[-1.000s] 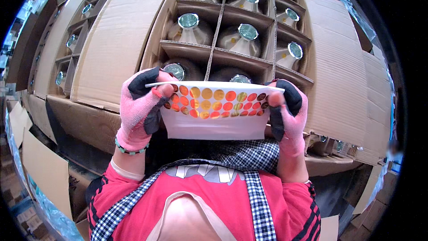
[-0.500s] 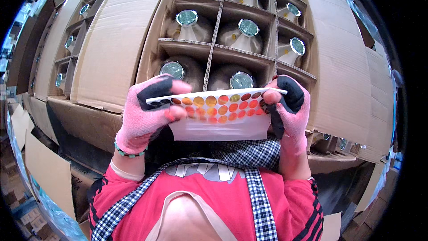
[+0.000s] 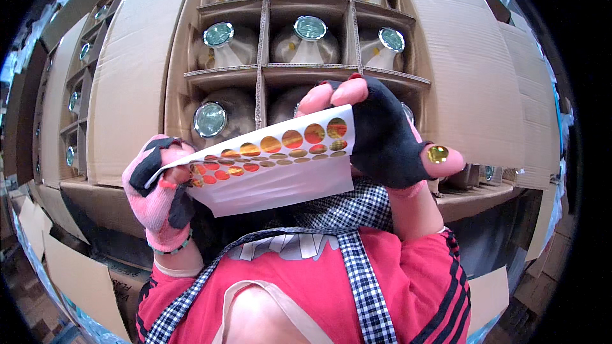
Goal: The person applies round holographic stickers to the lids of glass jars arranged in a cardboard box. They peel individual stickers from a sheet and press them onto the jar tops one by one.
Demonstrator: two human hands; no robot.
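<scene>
My left hand, in a pink and black fingerless glove, pinches the left end of a white sticker sheet. Rows of shiny round gold-orange stickers cover the sheet's upper part, and its lower half is bare. A single gold round sticker clings to the tip of my right thumb. That thumb stretches out to the right, away from the other fingers of my right hand, which are spread behind the sheet's upper right corner. Just beyond the sheet, a glass bottle stands in a compartment; another beside it is partly hidden.
An opened carton with cardboard dividers holds several glass bottles, necks up. Its flaps lie folded out at left and right. More cartons of bottles stand at the far left and lower right.
My right thumb has swung off the sheet and now carries a gold sticker. The sheet has tilted, right end up, and my left hand has shifted left and down.
</scene>
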